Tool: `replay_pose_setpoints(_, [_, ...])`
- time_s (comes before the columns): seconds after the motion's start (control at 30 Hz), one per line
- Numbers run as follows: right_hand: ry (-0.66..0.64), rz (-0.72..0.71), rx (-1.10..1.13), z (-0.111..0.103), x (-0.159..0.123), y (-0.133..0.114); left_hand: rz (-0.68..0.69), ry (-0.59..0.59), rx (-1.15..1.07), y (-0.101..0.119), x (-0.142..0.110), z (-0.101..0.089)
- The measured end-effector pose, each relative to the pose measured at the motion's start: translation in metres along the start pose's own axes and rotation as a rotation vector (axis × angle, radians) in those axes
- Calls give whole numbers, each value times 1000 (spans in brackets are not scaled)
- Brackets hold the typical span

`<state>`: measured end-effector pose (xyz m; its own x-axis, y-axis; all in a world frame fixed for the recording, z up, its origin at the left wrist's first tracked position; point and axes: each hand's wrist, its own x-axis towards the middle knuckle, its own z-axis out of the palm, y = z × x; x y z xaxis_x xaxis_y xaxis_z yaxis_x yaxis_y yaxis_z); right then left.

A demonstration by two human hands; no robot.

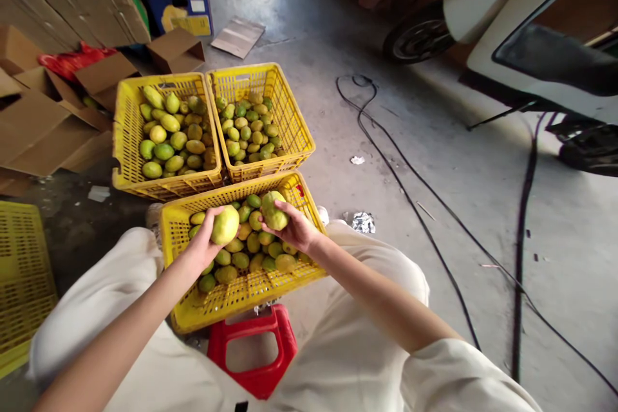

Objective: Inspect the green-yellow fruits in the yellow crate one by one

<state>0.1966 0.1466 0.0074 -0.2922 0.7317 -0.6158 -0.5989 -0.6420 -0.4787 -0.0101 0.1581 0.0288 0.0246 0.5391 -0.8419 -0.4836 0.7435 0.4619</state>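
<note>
My left hand (205,238) is closed around a pale yellow-green lemon (225,225), held above the near yellow crate (232,306). In my right hand (297,226) is a greener lemon (274,211) with a mottled skin, gripped between thumb and fingers. The two fruits are at about the same height, a short gap apart. Under them, the near crate holds many green and yellow lemons (240,260). Parts of that pile are hidden by my hands and forearms.
Behind stand a left yellow crate (126,135) and a right yellow crate (294,116), both with lemons. A red stool (284,335) is between my legs. Cardboard boxes (33,122) lie at left. Black cables (410,174) and a parked scooter (512,58) are at right.
</note>
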Motion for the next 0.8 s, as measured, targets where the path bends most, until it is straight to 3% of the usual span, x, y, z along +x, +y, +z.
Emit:
replay_pose_setpoints(0.17, [58,11,-38,0,1,3,-78,11,-11,4,-2,1])
replay_pose_setpoints(0.47, [-14,31,45,3,3,3,-97,35,1,3,-2,1])
replay_pose_setpoints(0.8, [39,-63,-77,3,-2,3,71,-131,80,-1,0,-3])
